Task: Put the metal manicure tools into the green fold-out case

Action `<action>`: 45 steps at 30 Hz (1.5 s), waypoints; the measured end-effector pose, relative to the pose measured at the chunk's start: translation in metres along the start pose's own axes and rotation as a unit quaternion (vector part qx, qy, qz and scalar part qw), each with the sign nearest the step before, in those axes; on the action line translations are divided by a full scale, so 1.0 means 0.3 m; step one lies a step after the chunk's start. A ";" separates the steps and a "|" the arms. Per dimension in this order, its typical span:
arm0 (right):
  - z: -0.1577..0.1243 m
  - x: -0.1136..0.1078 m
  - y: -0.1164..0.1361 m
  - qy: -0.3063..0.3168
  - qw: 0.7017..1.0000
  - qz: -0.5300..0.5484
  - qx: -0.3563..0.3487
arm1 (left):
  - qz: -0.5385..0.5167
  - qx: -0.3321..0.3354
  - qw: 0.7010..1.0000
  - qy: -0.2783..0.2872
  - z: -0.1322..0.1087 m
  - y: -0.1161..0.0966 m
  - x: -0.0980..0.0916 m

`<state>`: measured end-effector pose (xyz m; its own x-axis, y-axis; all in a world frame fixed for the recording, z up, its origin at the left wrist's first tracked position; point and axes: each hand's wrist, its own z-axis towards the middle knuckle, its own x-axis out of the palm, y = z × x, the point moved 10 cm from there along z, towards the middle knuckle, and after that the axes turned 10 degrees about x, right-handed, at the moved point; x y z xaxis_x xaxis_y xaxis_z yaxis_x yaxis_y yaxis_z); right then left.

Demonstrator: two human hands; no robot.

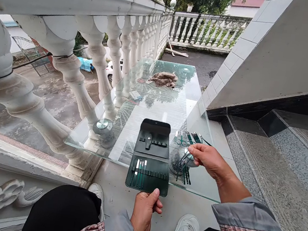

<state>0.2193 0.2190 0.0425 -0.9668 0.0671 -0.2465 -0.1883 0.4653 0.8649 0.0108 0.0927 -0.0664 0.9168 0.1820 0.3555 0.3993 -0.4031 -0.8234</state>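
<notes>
A dark green tool case (150, 157) lies unfolded on a glass table (161, 105), several slim tools slotted in its lower half. My left hand (144, 210) pinches the case's near edge with thumb on top. My right hand (208, 160) is closed on a thin dark tool (183, 159) just right of the case. Under it lie several loose green-handled tools (184, 174), and more tools with small scissors (188, 137) rest farther back.
A white balustrade (94, 52) runs along the table's left side. A tiled wall (267, 51) and dark stone steps (282, 150) rise on the right. A crumpled cloth (163, 79) and a small box (135, 95) sit farther along the glass. My white shoes (183, 230) are below.
</notes>
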 end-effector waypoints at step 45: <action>-0.129 0.186 0.019 -0.006 0.987 -0.147 -0.062 | -0.047 0.081 0.988 -0.121 0.021 -0.144 -0.150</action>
<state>0.1576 0.1912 0.0505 -0.8651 -0.0439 -0.4996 -0.4811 0.3540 0.8020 -0.0477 0.1074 -0.0496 0.8397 0.4287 0.3334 0.4580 -0.2292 -0.8589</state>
